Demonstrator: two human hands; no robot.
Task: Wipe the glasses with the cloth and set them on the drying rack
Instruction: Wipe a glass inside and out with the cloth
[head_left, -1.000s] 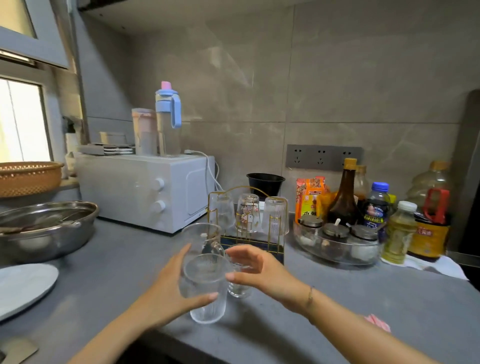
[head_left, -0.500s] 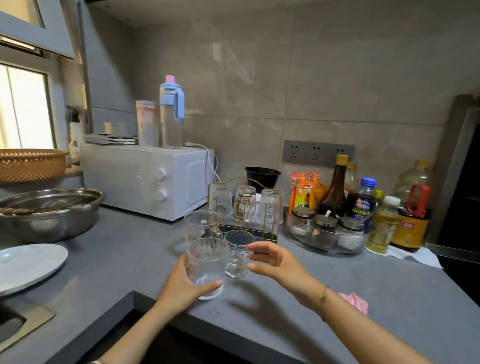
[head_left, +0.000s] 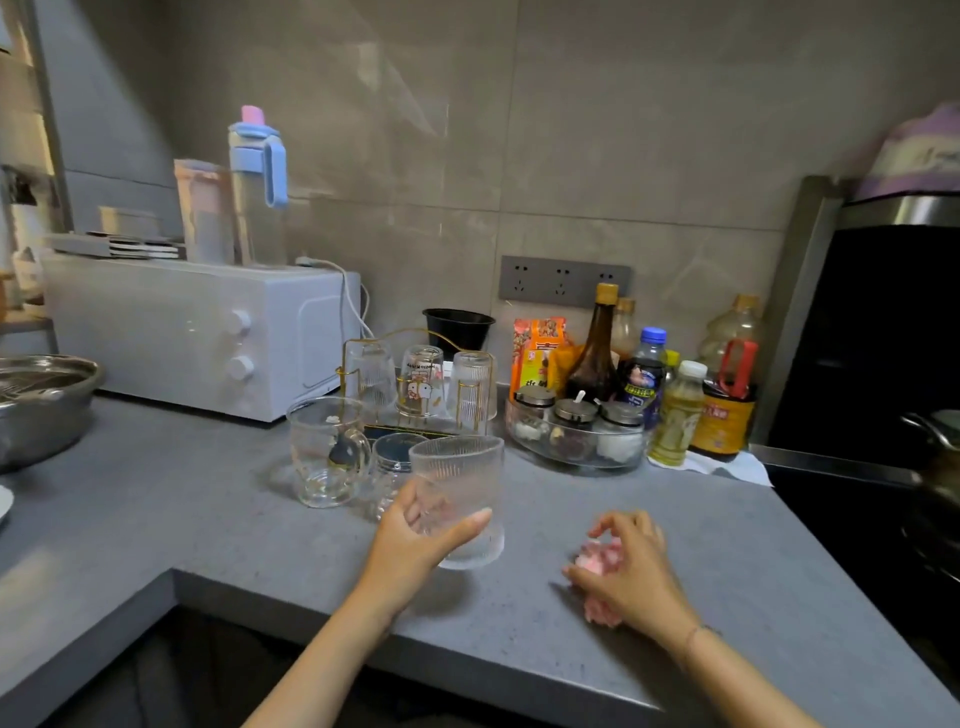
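Note:
My left hand (head_left: 415, 545) grips a clear ribbed glass (head_left: 460, 483), held upright just above the grey counter (head_left: 208, 519). To its right, my right hand (head_left: 631, 566) lies on a crumpled pink cloth (head_left: 597, 564) on the counter, with curled fingers closing over it. Behind the held glass stand a clear handled mug (head_left: 324, 449) and a small glass (head_left: 397, 462). The gold wire drying rack (head_left: 363, 345) behind them carries three upturned glasses (head_left: 421, 382).
A white microwave (head_left: 202, 332) with bottles on top stands back left. A glass tray of spice jars (head_left: 576, 434) and several sauce bottles (head_left: 675, 400) fill the back right. A steel bowl (head_left: 41, 405) sits far left and a dark stove (head_left: 883, 493) at the right.
My right hand left the small glass and dropped down right onto the pink cloth. My left hand carried the ribbed glass to the right, away from the other glasses.

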